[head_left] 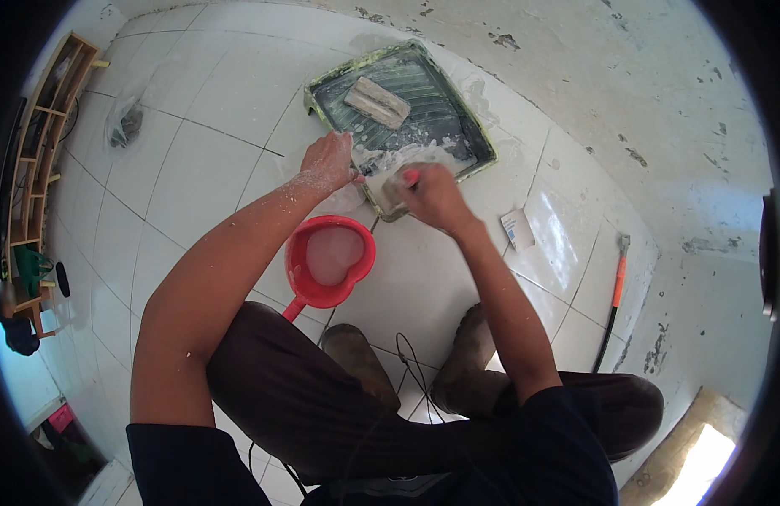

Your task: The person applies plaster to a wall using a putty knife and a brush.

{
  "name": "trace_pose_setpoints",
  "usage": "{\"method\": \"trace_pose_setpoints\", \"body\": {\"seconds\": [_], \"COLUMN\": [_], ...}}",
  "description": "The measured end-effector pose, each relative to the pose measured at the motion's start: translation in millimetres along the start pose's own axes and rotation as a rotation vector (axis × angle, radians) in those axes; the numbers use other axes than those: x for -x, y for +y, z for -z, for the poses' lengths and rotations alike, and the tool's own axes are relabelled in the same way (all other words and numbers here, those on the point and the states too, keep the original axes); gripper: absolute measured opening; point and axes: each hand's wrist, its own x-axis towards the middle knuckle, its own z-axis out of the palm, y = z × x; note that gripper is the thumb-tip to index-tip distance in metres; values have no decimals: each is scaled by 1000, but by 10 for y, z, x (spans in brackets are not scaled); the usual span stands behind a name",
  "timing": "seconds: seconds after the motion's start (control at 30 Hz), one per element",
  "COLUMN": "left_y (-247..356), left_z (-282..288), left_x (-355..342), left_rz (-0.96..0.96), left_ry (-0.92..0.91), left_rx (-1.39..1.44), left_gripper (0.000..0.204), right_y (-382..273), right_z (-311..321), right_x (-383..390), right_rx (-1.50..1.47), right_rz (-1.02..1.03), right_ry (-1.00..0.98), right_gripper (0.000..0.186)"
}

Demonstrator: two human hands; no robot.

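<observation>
A dark, ribbed paint tray [445,76] with a yellow-green, crusted rim lies on the tiles ahead of me. White powder and wet paste [415,156] are heaped at its near end. My left hand [329,158], dusted with white, is closed at the tray's near left edge and seems to grip the rim. In my right hand [436,198] is a tool with a red handle [411,176], held over the paste. Its pale working end is blurred, so its exact kind does not show. A flat, worn block [377,103] rests on the tray's ribbed part.
A red dipper [364,278] with cloudy water stands near my left knee. To the right are a small white box [517,229] and a hammer-like tool with an orange-and-black handle [618,282]. A plastic bag [124,122] and wooden shelf [35,169] are left. Cables lie between my boots [356,363].
</observation>
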Motion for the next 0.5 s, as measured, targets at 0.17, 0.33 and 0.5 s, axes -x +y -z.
{"method": "trace_pose_setpoints", "body": {"seconds": [0.17, 0.33, 0.5], "left_y": [49, 12, 43], "left_z": [27, 25, 16], "left_x": [-20, -26, -43], "left_rz": [3, 11, 9], "left_ry": [-56, -76, -54], "left_rx": [-8, 5, -5], "left_gripper": [66, 65, 64], "right_y": [509, 688, 527], "right_z": [649, 729, 119], "right_x": [-82, 6, 201], "right_rx": [136, 243, 242], "right_rz": [-224, -264, -3], "right_ry": [99, 123, 117], "right_gripper": [24, 18, 15]}}
